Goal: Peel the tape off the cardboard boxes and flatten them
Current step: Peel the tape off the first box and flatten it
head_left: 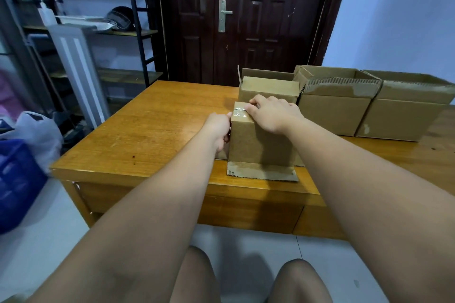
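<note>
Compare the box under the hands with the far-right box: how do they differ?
The near box is narrower; the far-right box is wider. The near box's top is taped shut, with a strip of tape under the right hand; the far-right box stands open. The left hand holds the near box's side; nothing touches the far-right box. Both are plain brown cardboard on the table.

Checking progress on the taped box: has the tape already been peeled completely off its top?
No, clear tape lies across the top of the small box under the right hand.
</note>
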Action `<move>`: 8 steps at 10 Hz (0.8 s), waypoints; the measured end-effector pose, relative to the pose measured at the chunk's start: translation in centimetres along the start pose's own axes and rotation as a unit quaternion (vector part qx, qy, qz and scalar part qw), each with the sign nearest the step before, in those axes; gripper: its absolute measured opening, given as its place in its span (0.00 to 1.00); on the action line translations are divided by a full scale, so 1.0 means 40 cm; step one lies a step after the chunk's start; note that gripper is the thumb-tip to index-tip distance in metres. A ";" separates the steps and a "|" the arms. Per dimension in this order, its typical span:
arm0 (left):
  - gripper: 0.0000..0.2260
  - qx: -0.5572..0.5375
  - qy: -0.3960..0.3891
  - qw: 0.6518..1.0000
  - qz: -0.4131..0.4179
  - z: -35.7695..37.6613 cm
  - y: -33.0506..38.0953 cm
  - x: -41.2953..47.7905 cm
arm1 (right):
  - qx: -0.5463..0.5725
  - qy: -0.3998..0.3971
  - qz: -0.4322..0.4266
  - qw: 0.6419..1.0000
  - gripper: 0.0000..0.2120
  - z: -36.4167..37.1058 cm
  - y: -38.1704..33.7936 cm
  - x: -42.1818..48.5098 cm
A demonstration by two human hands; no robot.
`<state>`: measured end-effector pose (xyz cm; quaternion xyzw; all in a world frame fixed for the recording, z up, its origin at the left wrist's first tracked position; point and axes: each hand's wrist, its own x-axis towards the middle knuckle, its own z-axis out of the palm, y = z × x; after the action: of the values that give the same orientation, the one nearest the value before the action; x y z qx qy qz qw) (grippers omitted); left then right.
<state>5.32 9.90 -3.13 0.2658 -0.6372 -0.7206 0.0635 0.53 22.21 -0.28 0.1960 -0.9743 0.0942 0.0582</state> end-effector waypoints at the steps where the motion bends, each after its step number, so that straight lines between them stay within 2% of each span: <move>1: 0.12 0.000 -0.008 1.000 0.029 -0.002 -0.003 -0.003 | 0.003 0.003 -0.002 1.000 0.24 0.001 -0.001 -0.002; 3: 0.14 0.020 -0.022 0.995 0.097 -0.020 -0.011 -0.001 | 0.011 0.013 -0.005 1.000 0.24 0.003 0.000 -0.004; 4: 0.07 0.019 0.007 0.989 0.147 -0.030 -0.012 0.009 | 0.013 0.013 -0.005 1.000 0.24 0.005 0.000 -0.005; 5: 0.09 0.024 -0.004 0.988 0.154 -0.025 -0.011 0.000 | 0.014 0.015 -0.004 1.000 0.24 0.006 0.001 -0.004; 7: 0.10 -0.002 0.070 0.989 0.134 0.005 -0.007 -0.003 | 0.003 0.017 -0.007 1.000 0.25 0.006 0.001 -0.003; 8: 0.06 0.052 0.087 0.982 0.161 0.009 -0.011 0.002 | 0.002 0.012 -0.006 1.000 0.27 0.003 0.001 -0.003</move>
<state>5.18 10.27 -3.56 0.2240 -0.7004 -0.6410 0.2201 0.64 22.26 -0.41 0.2012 -0.9720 0.0986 0.0703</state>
